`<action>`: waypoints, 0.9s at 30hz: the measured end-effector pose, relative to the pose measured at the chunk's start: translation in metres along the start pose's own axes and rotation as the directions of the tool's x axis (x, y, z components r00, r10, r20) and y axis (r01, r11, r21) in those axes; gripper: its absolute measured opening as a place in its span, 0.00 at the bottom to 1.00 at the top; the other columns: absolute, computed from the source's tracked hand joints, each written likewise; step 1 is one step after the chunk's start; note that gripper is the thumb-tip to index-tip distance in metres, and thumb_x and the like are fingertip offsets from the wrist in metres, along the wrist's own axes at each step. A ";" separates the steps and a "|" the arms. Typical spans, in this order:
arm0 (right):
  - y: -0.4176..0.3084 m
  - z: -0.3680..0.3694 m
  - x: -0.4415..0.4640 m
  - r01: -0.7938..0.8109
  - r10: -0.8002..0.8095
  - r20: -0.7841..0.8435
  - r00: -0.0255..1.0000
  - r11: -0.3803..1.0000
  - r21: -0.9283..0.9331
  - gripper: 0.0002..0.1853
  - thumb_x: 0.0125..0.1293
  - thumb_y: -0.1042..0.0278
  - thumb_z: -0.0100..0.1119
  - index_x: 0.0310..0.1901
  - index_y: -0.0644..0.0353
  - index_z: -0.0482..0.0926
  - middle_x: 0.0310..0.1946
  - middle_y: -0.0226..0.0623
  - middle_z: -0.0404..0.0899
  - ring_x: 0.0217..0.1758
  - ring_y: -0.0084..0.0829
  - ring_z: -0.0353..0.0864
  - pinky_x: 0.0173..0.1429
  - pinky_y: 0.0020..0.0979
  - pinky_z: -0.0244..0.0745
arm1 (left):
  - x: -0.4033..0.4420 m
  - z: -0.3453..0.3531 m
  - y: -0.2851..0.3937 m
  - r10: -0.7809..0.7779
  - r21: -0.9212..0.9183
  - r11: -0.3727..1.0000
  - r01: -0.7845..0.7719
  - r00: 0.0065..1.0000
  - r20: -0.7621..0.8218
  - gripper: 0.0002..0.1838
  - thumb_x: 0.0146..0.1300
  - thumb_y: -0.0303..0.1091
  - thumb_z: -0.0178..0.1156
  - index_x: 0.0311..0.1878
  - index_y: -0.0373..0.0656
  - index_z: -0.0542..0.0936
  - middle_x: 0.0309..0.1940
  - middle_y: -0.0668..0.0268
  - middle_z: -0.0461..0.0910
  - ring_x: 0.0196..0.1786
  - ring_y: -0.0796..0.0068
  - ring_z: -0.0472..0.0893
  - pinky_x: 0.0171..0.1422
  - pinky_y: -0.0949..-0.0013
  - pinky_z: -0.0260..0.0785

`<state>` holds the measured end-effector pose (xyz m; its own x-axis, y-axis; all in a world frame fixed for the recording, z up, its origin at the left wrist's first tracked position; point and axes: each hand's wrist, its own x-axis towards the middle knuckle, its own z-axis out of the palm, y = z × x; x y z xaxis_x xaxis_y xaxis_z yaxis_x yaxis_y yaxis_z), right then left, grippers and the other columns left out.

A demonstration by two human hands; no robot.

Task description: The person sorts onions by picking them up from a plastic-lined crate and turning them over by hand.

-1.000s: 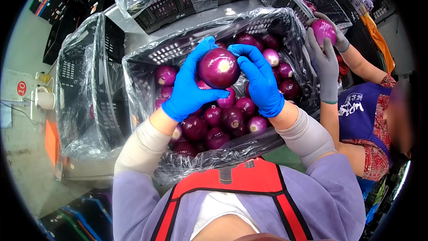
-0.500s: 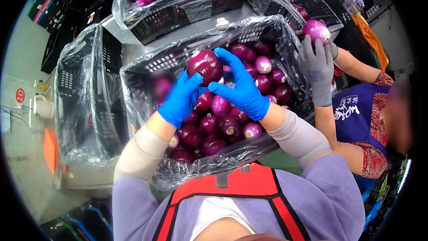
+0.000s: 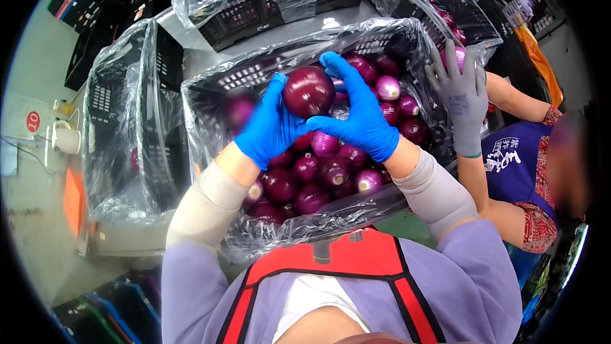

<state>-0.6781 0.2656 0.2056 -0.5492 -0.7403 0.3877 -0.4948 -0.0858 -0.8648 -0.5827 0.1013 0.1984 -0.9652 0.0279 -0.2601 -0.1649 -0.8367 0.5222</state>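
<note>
The left hand (image 3: 266,129) and right hand (image 3: 366,122) curl around the big onion (image 3: 308,92) between them, so hold it softly and close above the other onions (image 3: 333,170) in the crate (image 3: 251,77) underneath.

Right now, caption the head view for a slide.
Blue-gloved hands cradle a glossy purple onion above a plastic-lined crate of more onions, beside a grey-gloved co-worker.
</note>
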 end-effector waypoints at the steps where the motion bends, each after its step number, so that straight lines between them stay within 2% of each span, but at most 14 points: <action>1: 0.002 -0.001 0.000 0.028 -0.028 -0.004 1.000 0.999 -0.039 0.53 0.48 0.60 0.79 0.72 0.62 0.54 0.71 0.43 0.60 0.73 0.36 0.62 0.72 0.37 0.60 | 0.000 0.000 0.001 0.000 -0.010 1.000 0.000 1.000 0.021 0.35 0.71 0.61 0.41 0.67 0.41 0.66 0.59 0.53 0.74 0.56 0.57 0.80 0.51 0.63 0.82; 3: 0.006 0.001 0.000 0.055 -0.056 -0.010 0.998 0.995 -0.079 0.53 0.49 0.60 0.79 0.72 0.62 0.55 0.71 0.43 0.60 0.73 0.36 0.61 0.73 0.38 0.59 | 0.002 -0.001 0.003 -0.003 -0.019 1.000 0.003 0.999 0.043 0.36 0.71 0.63 0.39 0.68 0.41 0.65 0.60 0.52 0.73 0.57 0.55 0.79 0.53 0.62 0.81; 5: 0.010 0.005 0.000 0.145 -0.151 -0.028 0.988 0.977 -0.155 0.48 0.50 0.56 0.76 0.69 0.61 0.60 0.68 0.49 0.62 0.72 0.46 0.61 0.74 0.42 0.57 | 0.004 -0.003 0.002 -0.023 -0.124 0.992 0.035 0.995 0.098 0.38 0.70 0.66 0.37 0.69 0.42 0.63 0.63 0.51 0.70 0.61 0.53 0.76 0.56 0.58 0.79; 8: 0.012 0.007 0.000 0.174 -0.182 -0.034 0.983 0.971 -0.162 0.47 0.50 0.57 0.75 0.69 0.59 0.61 0.68 0.49 0.62 0.72 0.49 0.60 0.74 0.43 0.57 | 0.003 -0.001 0.000 -0.023 -0.114 0.993 0.033 0.996 0.087 0.39 0.70 0.66 0.37 0.70 0.44 0.63 0.65 0.50 0.68 0.64 0.52 0.73 0.58 0.55 0.78; 9: 0.011 0.007 0.000 0.175 -0.182 -0.034 0.983 0.971 -0.162 0.47 0.50 0.57 0.75 0.69 0.59 0.61 0.68 0.49 0.62 0.72 0.49 0.60 0.74 0.43 0.57 | 0.004 -0.003 -0.001 -0.023 -0.114 0.993 0.033 0.996 0.087 0.39 0.70 0.66 0.37 0.70 0.44 0.63 0.65 0.50 0.68 0.64 0.52 0.73 0.58 0.55 0.78; 11: 0.009 0.005 0.000 0.164 -0.164 0.017 0.986 0.966 -0.199 0.50 0.50 0.63 0.77 0.71 0.62 0.57 0.71 0.44 0.59 0.74 0.39 0.59 0.76 0.39 0.54 | 0.006 -0.008 -0.003 -0.026 -0.090 0.995 0.034 0.995 0.099 0.40 0.69 0.68 0.36 0.70 0.44 0.63 0.65 0.51 0.68 0.64 0.54 0.73 0.59 0.55 0.77; 15: 0.010 0.007 0.000 0.140 -0.138 0.026 0.990 0.971 -0.193 0.50 0.50 0.63 0.77 0.71 0.61 0.57 0.71 0.44 0.58 0.74 0.40 0.59 0.76 0.38 0.55 | 0.003 -0.006 -0.005 -0.074 -0.142 0.986 0.087 0.993 0.094 0.40 0.69 0.69 0.35 0.70 0.46 0.63 0.63 0.54 0.71 0.62 0.57 0.76 0.59 0.57 0.77; 17: 0.011 0.008 0.000 0.130 -0.129 0.018 0.992 0.978 -0.161 0.49 0.49 0.61 0.77 0.71 0.61 0.58 0.70 0.44 0.60 0.73 0.39 0.61 0.74 0.37 0.57 | 0.000 -0.008 -0.004 -0.107 0.059 0.993 0.104 0.993 0.056 0.39 0.69 0.68 0.35 0.69 0.47 0.64 0.62 0.57 0.72 0.57 0.61 0.78 0.53 0.58 0.79; 18: 0.011 0.008 0.000 0.127 -0.126 0.014 0.992 0.978 -0.168 0.49 0.49 0.61 0.77 0.71 0.61 0.58 0.70 0.44 0.60 0.73 0.39 0.61 0.74 0.37 0.57 | -0.002 -0.009 -0.004 -0.112 0.059 0.992 0.108 0.992 0.063 0.39 0.69 0.68 0.35 0.69 0.47 0.64 0.62 0.57 0.72 0.57 0.61 0.78 0.53 0.58 0.79; 21: 0.012 0.005 0.001 0.070 -0.070 -0.017 0.997 0.998 0.001 0.47 0.48 0.64 0.78 0.69 0.60 0.61 0.66 0.42 0.63 0.69 0.35 0.64 0.72 0.36 0.61 | -0.003 -0.008 0.000 -0.193 0.212 0.959 0.186 0.981 0.013 0.42 0.64 0.75 0.33 0.70 0.55 0.64 0.59 0.64 0.77 0.51 0.71 0.82 0.39 0.70 0.77; 24: -0.017 -0.015 0.016 -0.034 0.089 -0.191 0.978 0.961 0.275 0.43 0.48 0.66 0.76 0.67 0.56 0.64 0.60 0.37 0.69 0.65 0.32 0.67 0.69 0.35 0.65 | 0.003 -0.008 0.003 -0.138 0.399 0.908 0.130 0.990 -0.008 0.45 0.64 0.76 0.35 0.72 0.51 0.62 0.52 0.63 0.79 0.47 0.72 0.81 0.45 0.71 0.74; 25: -0.023 -0.031 0.023 0.015 0.065 -0.246 0.967 0.951 0.310 0.42 0.50 0.70 0.75 0.67 0.56 0.63 0.59 0.35 0.69 0.64 0.31 0.67 0.68 0.34 0.65 | 0.001 -0.002 0.002 -0.052 0.551 0.832 0.059 0.998 -0.029 0.43 0.67 0.72 0.35 0.73 0.48 0.59 0.49 0.63 0.79 0.46 0.73 0.80 0.50 0.73 0.71; 26: -0.038 -0.046 0.032 0.093 0.028 -0.342 0.939 0.939 0.330 0.39 0.51 0.74 0.73 0.66 0.55 0.64 0.58 0.36 0.70 0.57 0.29 0.73 0.63 0.32 0.70 | 0.002 0.000 0.006 -0.038 0.685 0.722 0.099 0.994 -0.104 0.37 0.71 0.61 0.44 0.74 0.46 0.57 0.54 0.62 0.78 0.51 0.71 0.79 0.55 0.69 0.71; 27: -0.057 -0.064 0.040 0.161 0.046 -0.405 0.913 0.872 0.462 0.34 0.52 0.77 0.71 0.62 0.56 0.68 0.52 0.35 0.74 0.48 0.26 0.78 0.57 0.30 0.75 | 0.004 -0.015 0.000 0.057 0.819 0.572 -0.050 0.998 0.021 0.36 0.69 0.58 0.50 0.73 0.48 0.60 0.54 0.58 0.78 0.53 0.67 0.79 0.58 0.66 0.71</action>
<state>-0.7153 0.2839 0.2907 -0.7973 -0.4096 0.4433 -0.2090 -0.5016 -0.8394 -0.5831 0.0936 0.1854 -0.9770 -0.0084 -0.2131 -0.2127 -0.0324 0.9766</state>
